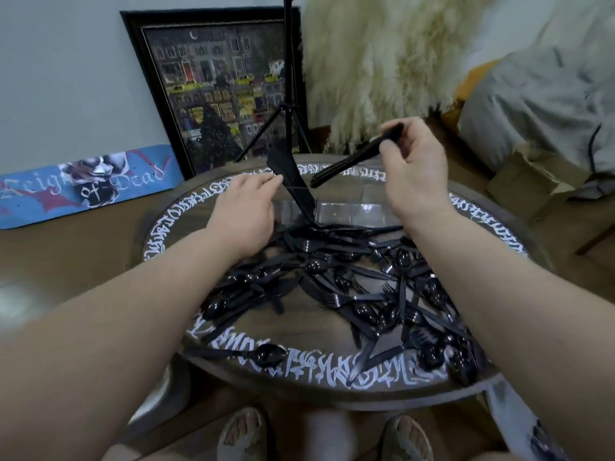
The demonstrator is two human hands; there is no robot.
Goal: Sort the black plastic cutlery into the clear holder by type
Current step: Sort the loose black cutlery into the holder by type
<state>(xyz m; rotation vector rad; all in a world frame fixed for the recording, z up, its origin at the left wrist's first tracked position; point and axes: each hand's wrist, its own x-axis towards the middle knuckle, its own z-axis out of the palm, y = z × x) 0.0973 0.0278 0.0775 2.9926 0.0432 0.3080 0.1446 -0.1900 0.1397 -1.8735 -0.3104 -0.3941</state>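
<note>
Cutlery bundle (352,163) clamped in right hand (416,171) above clear holder (349,207), left hand (246,207) fingers relaxed beside standing knives (293,181); risk: loose bundle fanning, wrong compartment.

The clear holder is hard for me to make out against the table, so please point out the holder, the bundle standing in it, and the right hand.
clear holder (346,211), head view, near rim.
standing bundle (293,181), head view, mid-length.
right hand (416,168), head view, back of hand.
</note>
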